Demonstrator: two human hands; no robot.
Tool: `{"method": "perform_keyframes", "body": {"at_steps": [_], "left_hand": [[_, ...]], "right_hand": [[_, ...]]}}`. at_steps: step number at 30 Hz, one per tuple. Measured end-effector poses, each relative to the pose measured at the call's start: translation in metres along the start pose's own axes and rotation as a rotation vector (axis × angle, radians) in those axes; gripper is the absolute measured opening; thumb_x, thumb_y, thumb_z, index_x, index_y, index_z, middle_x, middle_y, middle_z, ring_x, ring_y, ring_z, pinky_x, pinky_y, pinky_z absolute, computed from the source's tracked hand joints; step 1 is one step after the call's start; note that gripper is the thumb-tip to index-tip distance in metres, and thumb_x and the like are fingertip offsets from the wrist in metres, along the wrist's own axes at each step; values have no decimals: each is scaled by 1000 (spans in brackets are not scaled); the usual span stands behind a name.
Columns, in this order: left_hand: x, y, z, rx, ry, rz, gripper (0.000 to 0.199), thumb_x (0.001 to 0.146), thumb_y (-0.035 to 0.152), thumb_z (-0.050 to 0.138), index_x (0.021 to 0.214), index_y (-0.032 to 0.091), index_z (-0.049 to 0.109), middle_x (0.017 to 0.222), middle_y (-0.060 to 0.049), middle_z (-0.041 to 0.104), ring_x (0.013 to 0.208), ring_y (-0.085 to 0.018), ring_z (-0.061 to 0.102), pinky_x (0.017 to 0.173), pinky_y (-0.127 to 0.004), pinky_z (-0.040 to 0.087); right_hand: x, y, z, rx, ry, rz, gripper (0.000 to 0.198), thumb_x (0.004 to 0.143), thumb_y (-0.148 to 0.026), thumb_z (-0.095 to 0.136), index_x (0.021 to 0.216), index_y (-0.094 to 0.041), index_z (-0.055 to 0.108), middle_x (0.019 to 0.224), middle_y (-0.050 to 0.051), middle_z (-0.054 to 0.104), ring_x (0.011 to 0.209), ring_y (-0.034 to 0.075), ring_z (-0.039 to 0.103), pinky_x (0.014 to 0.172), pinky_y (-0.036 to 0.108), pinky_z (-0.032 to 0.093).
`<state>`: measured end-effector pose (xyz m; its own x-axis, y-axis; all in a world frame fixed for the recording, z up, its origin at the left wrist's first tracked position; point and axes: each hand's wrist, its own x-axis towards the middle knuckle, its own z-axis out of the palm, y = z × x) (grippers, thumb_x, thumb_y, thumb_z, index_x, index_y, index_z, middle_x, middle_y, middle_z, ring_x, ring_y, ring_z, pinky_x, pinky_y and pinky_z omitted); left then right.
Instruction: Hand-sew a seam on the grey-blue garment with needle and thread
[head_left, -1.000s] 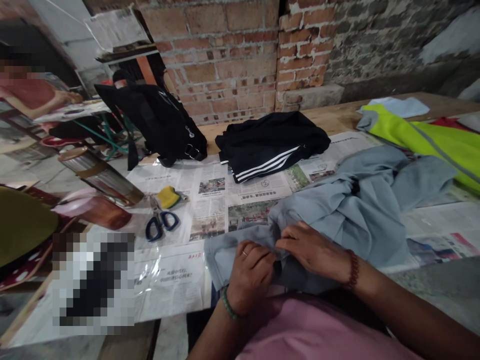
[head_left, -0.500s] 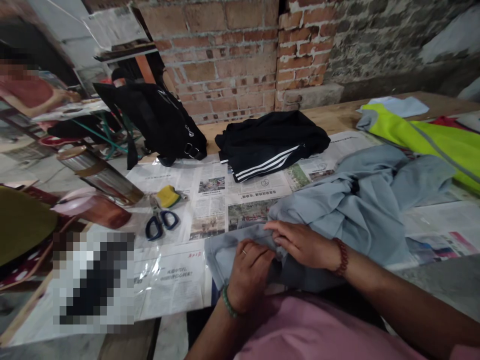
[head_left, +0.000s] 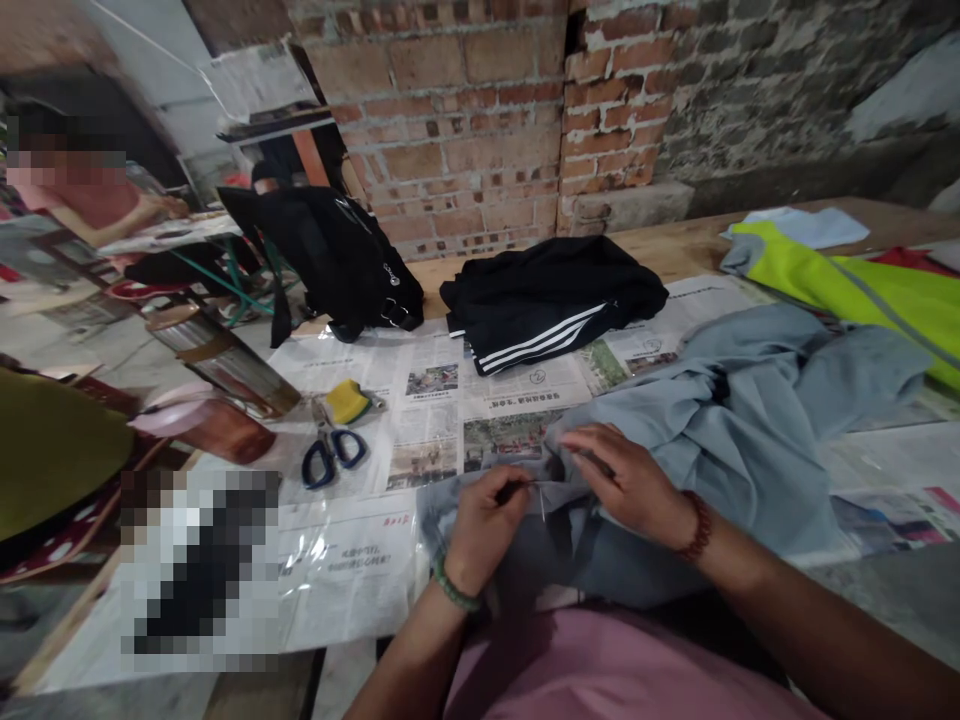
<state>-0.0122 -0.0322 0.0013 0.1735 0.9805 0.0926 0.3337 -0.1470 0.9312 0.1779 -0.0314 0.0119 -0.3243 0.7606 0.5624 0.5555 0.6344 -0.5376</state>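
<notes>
A grey garment [head_left: 750,430] lies bunched on the table and runs down over its front edge to my lap. My left hand [head_left: 487,515], with a green bead bracelet at the wrist, is closed in a pinch on the near part of the cloth. A thin dark line shows by its fingertips, too fine to make out. Just to the right, my right hand [head_left: 619,485], wearing a red bead bracelet, has its fingertips closed at a raised fold of the same garment. A small gap separates the two hands.
Newspaper under clear plastic [head_left: 352,570] covers the table. Scissors [head_left: 330,455], a yellow-green sponge-like piece [head_left: 347,402], a steel flask [head_left: 225,360] and a pinkish-brown cup [head_left: 217,425] stand left. Behind are a black bag [head_left: 330,260], black striped clothing [head_left: 555,300] and a neon-yellow garment [head_left: 862,285]. A person [head_left: 90,210] sits far left.
My hands have drawn apart a little; the left turned and closed into a pinch, and the cloth between them is lifted and creased. The view has shifted slightly.
</notes>
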Motion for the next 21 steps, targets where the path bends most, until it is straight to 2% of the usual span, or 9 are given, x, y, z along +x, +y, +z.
{"method": "perform_keyframes", "body": {"at_steps": [2,5,10,12,16,21], "left_hand": [[10,4,-1,-134,8,-123,7,66,13,59,65,18,64,57,3,57,55,-11,49,53,-21,38],[20,5,0,-298,12,-225,1,62,17,64,61,17,64,55,4,54,53,-9,45,51,-20,34],[23,2,-2,-457,-4,-336,7,59,20,69,62,16,64,57,4,55,53,-8,44,49,-19,33],[22,0,-4,-505,-22,-358,9,59,20,70,65,16,65,59,3,57,54,-8,46,51,-19,35],[22,-3,-7,-610,-22,-389,13,57,18,73,68,16,66,63,3,61,57,-9,50,55,-19,38],[22,-5,-8,-648,21,-424,18,54,19,76,69,16,66,61,3,61,54,-8,51,53,-18,38]], "right_hand": [[-3,-2,-1,3,52,-47,24,83,-16,47,107,-21,50,98,8,60,95,21,54,83,40,42],[-7,1,4,-20,24,-51,27,80,-20,54,107,-20,51,96,8,60,96,23,53,83,42,41],[-5,19,18,-3,21,266,24,79,-14,50,102,-20,53,77,3,60,75,17,56,70,33,45],[-3,23,23,-29,-18,290,25,77,-13,50,101,-19,53,72,1,59,73,18,55,69,33,44],[-2,19,26,-150,-77,106,24,77,-14,53,100,-18,56,85,5,60,84,21,52,75,38,40],[1,5,15,-207,18,-128,20,79,-20,53,98,-22,58,97,6,57,98,23,48,84,42,34]]}}
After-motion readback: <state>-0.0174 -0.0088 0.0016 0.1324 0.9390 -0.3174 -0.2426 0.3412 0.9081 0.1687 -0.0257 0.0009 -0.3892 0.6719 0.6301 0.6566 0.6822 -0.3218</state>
